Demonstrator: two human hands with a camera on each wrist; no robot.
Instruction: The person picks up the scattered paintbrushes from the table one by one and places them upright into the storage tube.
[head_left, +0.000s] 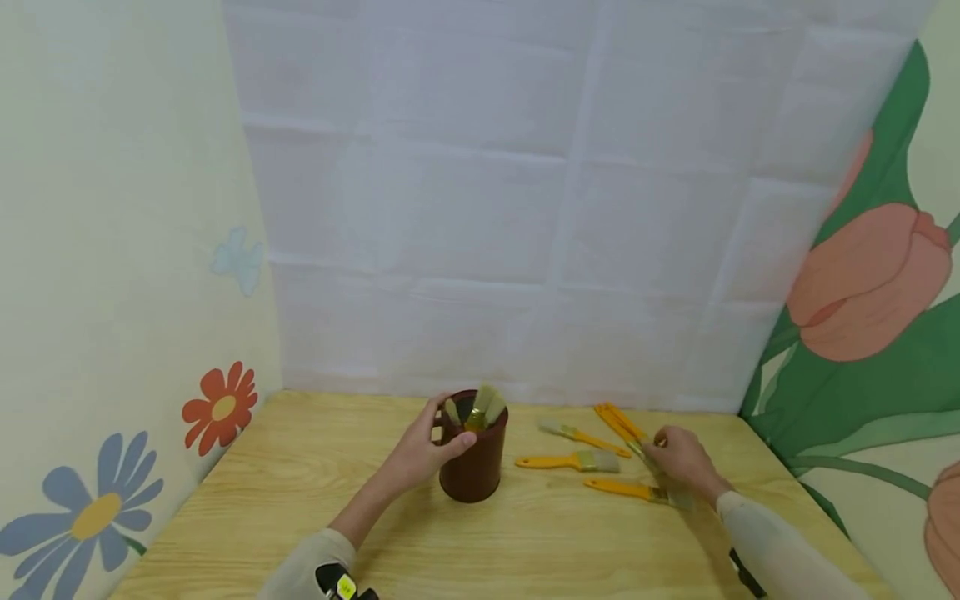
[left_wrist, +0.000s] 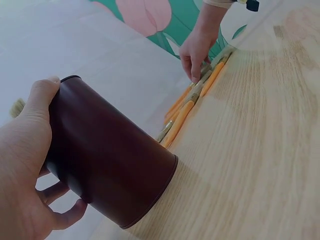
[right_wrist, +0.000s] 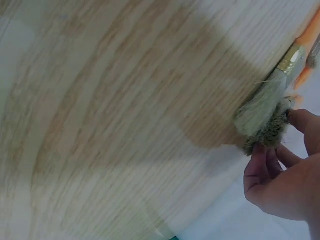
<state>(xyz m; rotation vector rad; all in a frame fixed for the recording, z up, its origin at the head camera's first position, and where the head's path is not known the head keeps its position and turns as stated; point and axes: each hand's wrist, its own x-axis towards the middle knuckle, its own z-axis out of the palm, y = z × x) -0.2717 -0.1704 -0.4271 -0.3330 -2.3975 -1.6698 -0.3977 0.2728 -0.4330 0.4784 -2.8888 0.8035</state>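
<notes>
A dark maroon cup (head_left: 477, 468) stands upright on the wooden table, with bristle ends of paintbrushes (head_left: 489, 405) showing above its rim. My left hand (head_left: 422, 450) grips the cup from the left, thumb over the rim and fingers round the handle side. To the right, my right hand (head_left: 684, 458) pinches the bristles (right_wrist: 274, 128) of an orange-handled paintbrush between thumb and fingertips. Another brush's pale bristles (right_wrist: 260, 110) lie right beside that pinch in the right wrist view. Other orange-handled paintbrushes (head_left: 551, 462) lie between the cup and my right hand.
The wooden table (head_left: 315, 467) meets a creased white backdrop (head_left: 465, 217) behind the cup. Painted flower walls stand at both sides, with a red flower (head_left: 223, 407) on the left and a pink tulip (head_left: 873, 283) on the right.
</notes>
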